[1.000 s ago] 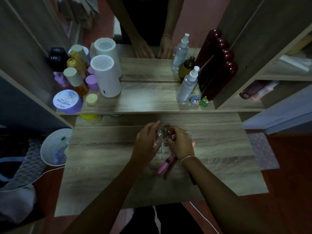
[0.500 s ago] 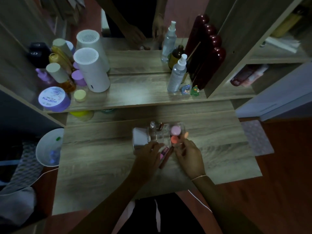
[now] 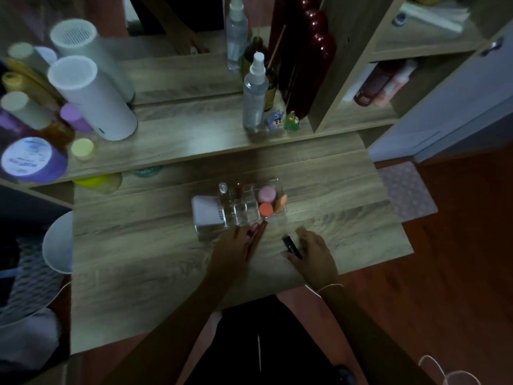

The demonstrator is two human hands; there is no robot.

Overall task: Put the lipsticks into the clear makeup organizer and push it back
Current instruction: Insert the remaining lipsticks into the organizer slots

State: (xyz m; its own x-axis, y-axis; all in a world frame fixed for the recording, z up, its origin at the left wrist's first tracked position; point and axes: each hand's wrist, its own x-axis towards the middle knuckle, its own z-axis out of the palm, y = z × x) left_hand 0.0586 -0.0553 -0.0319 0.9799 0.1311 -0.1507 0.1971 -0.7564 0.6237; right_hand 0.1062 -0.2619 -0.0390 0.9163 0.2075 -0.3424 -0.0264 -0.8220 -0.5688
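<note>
The clear makeup organizer (image 3: pixel 247 209) stands mid-desk, holding a white box (image 3: pixel 206 213), a pink and an orange round piece and a small glass bottle. Just in front of it my left hand (image 3: pixel 233 250) lies over pink and dark red lipsticks (image 3: pixel 256 230); whether it grips them is unclear. To the right, my right hand (image 3: pixel 312 252) rests on the desk with fingers spread beside a black lipstick (image 3: pixel 291 247), thumb touching it.
A raised shelf (image 3: pixel 194 145) behind the desk carries a white cylinder (image 3: pixel 94 104), jars and tubes at left, a spray bottle (image 3: pixel 254 98) and two small figurines at right. A mirror stands behind. A white bowl (image 3: pixel 59 243) sits left of the desk.
Both hands have pulled back from the organizer toward the desk's near side. My right hand has shifted right to the black lipstick; my left now covers the pink ones.
</note>
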